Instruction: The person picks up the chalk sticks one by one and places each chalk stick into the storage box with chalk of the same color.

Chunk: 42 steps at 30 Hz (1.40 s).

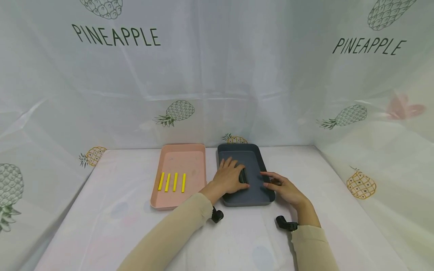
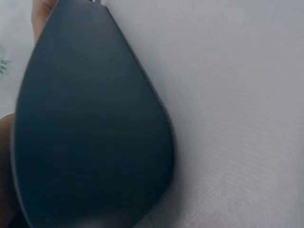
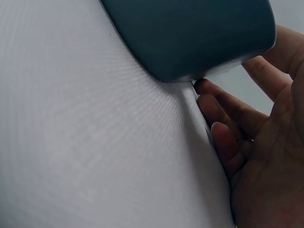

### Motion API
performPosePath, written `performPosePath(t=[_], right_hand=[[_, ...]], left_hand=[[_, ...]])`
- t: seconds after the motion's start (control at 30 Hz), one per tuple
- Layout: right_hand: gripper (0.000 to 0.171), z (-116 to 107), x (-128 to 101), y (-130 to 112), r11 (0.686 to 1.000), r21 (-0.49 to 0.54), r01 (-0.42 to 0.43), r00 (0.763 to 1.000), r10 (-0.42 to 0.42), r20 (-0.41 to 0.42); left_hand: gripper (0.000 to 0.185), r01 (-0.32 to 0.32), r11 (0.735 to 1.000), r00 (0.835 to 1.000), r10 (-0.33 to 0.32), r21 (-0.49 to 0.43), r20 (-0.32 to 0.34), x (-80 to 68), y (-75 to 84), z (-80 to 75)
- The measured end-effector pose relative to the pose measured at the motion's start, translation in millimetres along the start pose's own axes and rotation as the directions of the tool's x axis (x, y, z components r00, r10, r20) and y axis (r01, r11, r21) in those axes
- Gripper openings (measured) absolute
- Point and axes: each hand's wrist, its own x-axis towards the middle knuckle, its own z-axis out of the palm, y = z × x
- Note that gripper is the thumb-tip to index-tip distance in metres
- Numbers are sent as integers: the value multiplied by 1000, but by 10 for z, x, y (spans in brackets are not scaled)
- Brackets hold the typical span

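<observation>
Head view shows both arms in beige sleeves reaching forward over a white cloth-covered table [image 1: 305, 165] toward a dark grey rectangular plastic tray [image 1: 252, 154]. The left hand [image 1: 230, 177] lies palm down inside the tray, fingers stretched forward and slightly spread, with the thumb side against a small dark cylindrical object [image 1: 242, 175] resting on the tray floor; whether the thumb curls round that object or merely touches it cannot be told. The right hand [image 1: 283, 188] sits at the tray's right rim near its front corner, thumb over the edge and fingers bent along the outer wall.

From the right wrist camera, the fingers [image 3: 223, 137] are curled loosely beside the tray's rounded corner [image 3: 190, 33], the fingertips touching its underside where it meets the cloth. The left wrist camera sees mostly the tray's dark surface [image 2: 95, 133], blurred and close.

Just beside the grey tray, on its left, lies a pink rectangular plastic tray [image 1: 183, 150] holding four yellow sticks [image 1: 172, 182] in a parallel row.
</observation>
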Motion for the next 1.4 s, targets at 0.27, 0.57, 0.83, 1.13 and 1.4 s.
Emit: performPosePath(t=[0.27, 0.57, 0.83, 1.13, 1.4], right_hand=[[56, 5, -14, -1, 1000, -8, -5, 1000, 5, -2], [57, -1, -3, -6, 1000, -15, 3, 1000, -3, 5], [56, 5, -8, -4, 1000, -7, -5, 1000, 5, -3], [56, 9, -1, -5, 1000, -10, 3, 1000, -3, -3], [55, 16, -4, -15, 1000, -19, -8, 1000, 7, -8]], left_hand=[[79, 12, 1000, 1000, -13, 13, 11, 62, -18, 41], [79, 35, 999, 999, -35, 36, 24, 87, -10, 31], [80, 44, 997, 998, -46, 62, 33, 106, -7, 61], [82, 46, 998, 998, -47, 47, 33, 114, -28, 74], [84, 44, 998, 998, -45, 34, 38, 97, -31, 54]])
